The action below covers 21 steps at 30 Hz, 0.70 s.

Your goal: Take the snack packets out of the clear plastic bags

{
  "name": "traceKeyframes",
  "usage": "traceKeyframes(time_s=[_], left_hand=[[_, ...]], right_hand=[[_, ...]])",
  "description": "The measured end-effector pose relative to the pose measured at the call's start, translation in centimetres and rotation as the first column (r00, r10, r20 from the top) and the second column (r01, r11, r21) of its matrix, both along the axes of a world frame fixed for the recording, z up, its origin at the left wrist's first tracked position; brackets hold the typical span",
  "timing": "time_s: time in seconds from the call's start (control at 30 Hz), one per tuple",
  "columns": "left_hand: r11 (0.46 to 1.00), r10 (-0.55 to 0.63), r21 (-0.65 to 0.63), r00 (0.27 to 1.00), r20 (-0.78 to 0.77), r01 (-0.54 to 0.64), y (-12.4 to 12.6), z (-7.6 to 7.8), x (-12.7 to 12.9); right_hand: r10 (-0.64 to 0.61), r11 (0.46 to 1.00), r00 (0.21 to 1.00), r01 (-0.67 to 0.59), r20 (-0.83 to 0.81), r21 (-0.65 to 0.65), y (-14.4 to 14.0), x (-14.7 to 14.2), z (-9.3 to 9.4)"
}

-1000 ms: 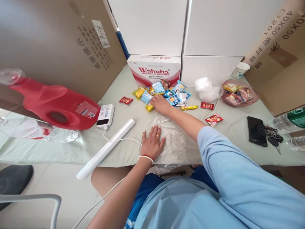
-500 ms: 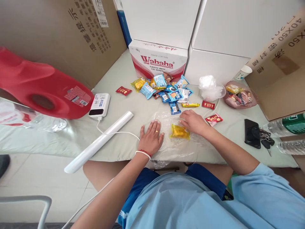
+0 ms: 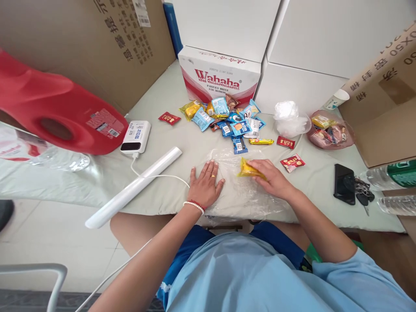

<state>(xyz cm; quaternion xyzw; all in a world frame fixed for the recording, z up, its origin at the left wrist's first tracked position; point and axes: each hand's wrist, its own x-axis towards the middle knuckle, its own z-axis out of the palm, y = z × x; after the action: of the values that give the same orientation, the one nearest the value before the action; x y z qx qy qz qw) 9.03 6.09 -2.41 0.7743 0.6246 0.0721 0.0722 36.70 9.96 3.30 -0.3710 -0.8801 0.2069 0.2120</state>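
Observation:
My right hand [image 3: 272, 177] grips a yellow-wrapped snack packet [image 3: 247, 169] between thumb and fingers, over a thin clear plastic bag [image 3: 234, 195] spread on the table. Flat on the left edge of that bag lies my left hand [image 3: 205, 185], fingers stretched out, holding nothing. Beyond the hands is a heap of small wrapped snacks [image 3: 240, 127] in blue, yellow and brown. A thin yellow packet [image 3: 261, 141] sits at the heap's front. Red packets lie apart: one at the left [image 3: 169, 118], two at the right, including the nearer red packet [image 3: 293, 163].
Behind the heap stands a Wahaha carton [image 3: 219, 80]. To the left are a white power bank [image 3: 135, 137] with a cable, a white tube [image 3: 136, 186] and a red jug [image 3: 61, 112]. At right are a snack-filled pink bowl [image 3: 330, 141], a phone [image 3: 344, 184], keys and bottles.
My right hand has closed on the yellow snack packet and lifted it off the plastic bag, tilting it. My left hand stays flat in about the same place.

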Motion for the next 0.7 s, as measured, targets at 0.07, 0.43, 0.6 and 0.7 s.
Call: traceKeyframes(time_s=[0.07, 0.43, 0.6, 0.7], left_hand=[[1.0, 0.001, -0.002, 1.0, -0.001, -0.001, 0.0, 0.1, 0.0], [1.0, 0.007, 0.0, 1.0, 0.007, -0.007, 0.0, -0.1, 0.0], [1.0, 0.004, -0.02, 1.0, -0.018, -0.004, 0.1, 0.3, 0.0], [1.0, 0.01, -0.019, 1.0, -0.021, -0.01, 0.1, 0.5, 0.0]], right_hand=[[0.077, 0.997, 0.996, -0.076, 0.037, -0.019, -0.3, -1.2, -0.3], [0.098, 0.995, 0.975, -0.101, 0.2, 0.006, 6.2, -2.5, -0.3], [-0.272, 0.951, 0.918, 0.212, 0.287, 0.223, 15.7, -4.6, -0.7], [-0.257, 0.956, 0.921, 0.197, 0.293, 0.218, 18.2, -5.3, -1.0]])
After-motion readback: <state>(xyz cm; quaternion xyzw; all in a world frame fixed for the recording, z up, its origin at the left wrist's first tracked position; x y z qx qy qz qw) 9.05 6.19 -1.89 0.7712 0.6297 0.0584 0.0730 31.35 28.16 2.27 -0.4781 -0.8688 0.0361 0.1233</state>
